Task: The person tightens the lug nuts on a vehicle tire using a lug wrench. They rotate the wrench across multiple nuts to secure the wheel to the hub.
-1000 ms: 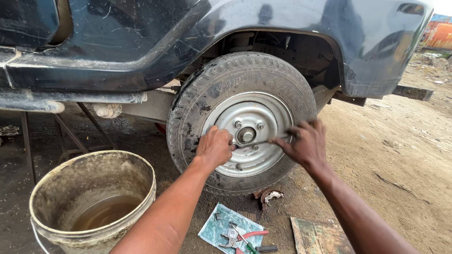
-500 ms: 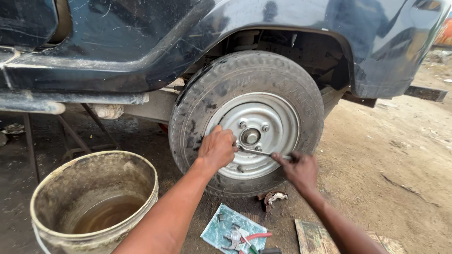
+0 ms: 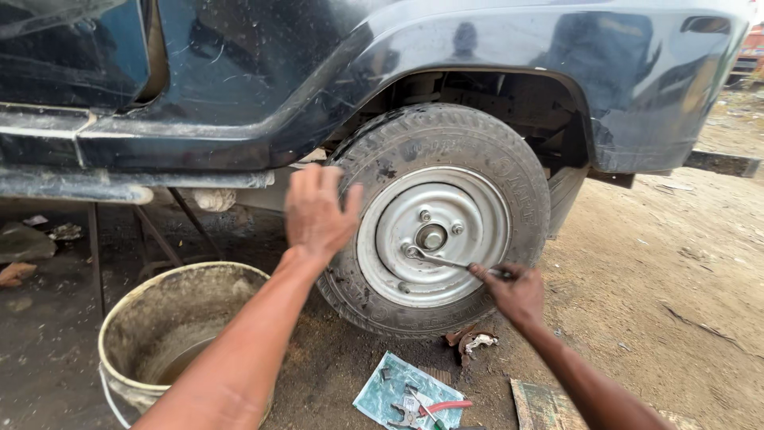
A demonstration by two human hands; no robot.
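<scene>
My right hand (image 3: 517, 293) is clamped on a wrench (image 3: 446, 261) set on a lug nut (image 3: 413, 252) at the wheel (image 3: 442, 219) in mid-frame. My left hand (image 3: 317, 210) rests open on the tyre. All visible nuts remain fitted; none is off yet.

Dirt ground (image 3: 676, 263) — bucket (image 3: 171, 334), tyre (image 3: 446, 215), pliers (image 3: 422, 410).

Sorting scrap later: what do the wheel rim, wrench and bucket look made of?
Rim: painted steel, by its dull grey sheen and grime. Wrench: bare metal, thin and shiny. Bucket: unclear, plastic or metal under a crust of pale dried mud or cement.
</scene>
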